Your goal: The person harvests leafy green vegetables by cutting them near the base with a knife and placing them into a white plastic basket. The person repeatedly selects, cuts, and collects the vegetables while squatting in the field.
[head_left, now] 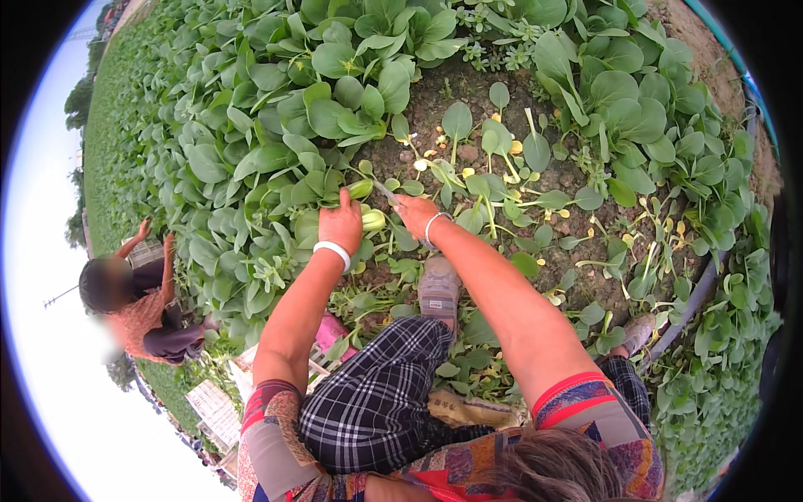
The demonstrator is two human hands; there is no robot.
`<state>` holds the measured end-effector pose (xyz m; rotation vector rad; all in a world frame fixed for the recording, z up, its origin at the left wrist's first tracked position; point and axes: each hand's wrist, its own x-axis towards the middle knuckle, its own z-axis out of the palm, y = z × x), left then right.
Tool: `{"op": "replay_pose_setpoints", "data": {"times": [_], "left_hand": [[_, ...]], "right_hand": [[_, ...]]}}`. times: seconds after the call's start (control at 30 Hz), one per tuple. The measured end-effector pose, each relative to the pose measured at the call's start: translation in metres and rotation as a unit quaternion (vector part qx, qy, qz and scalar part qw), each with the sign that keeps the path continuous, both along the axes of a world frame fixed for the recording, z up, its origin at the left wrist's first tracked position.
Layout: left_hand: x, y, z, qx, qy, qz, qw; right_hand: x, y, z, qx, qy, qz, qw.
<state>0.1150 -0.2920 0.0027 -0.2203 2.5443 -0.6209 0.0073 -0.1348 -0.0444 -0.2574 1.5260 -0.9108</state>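
Note:
My left hand (340, 226) is closed around a green bok choy (360, 189), whose pale stem end points to the right. A second pale bok choy base (373, 220) shows right beside that hand's wrist side. In my right hand (416, 215) is a knife (386, 193), its narrow blade slanting up and left toward the held bok choy. My right fingers wrap its handle, which is mostly hidden. Leafy standing bok choy (276, 159) crowd close beyond my left hand.
Cut leaves (493, 186) and yellow scraps litter the soil to the right. My shoe (439, 293) stands just below my hands. A hose (690, 309) runs along the right side. At far left another person (138, 305) crouches near white crates (215, 410). A pink item (333, 335) lies by my knee.

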Motion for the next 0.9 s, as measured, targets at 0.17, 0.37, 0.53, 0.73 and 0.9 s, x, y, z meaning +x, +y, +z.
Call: {"op": "replay_pose_setpoints", "data": {"times": [0.17,0.37,0.53,0.73,0.9], "left_hand": [[-0.005,0.011,-0.005,0.022,0.046,0.004,0.999],[-0.005,0.014,-0.005,0.043,0.034,0.031,0.998],[0.010,0.018,0.013,0.123,0.068,0.124,0.982],[0.020,0.050,0.058,0.291,0.153,0.115,0.937],[0.010,0.080,0.093,0.422,0.188,0.107,0.880]], "right_hand": [[0.009,-0.001,-0.026,-0.025,0.151,-0.035,0.988],[0.017,0.000,-0.041,-0.038,0.105,0.012,0.994],[0.029,0.040,-0.032,-0.033,0.095,0.015,0.995],[0.008,0.069,0.001,-0.156,0.130,-0.218,0.955],[-0.027,0.083,0.060,-0.263,0.308,-0.128,0.905]]}}
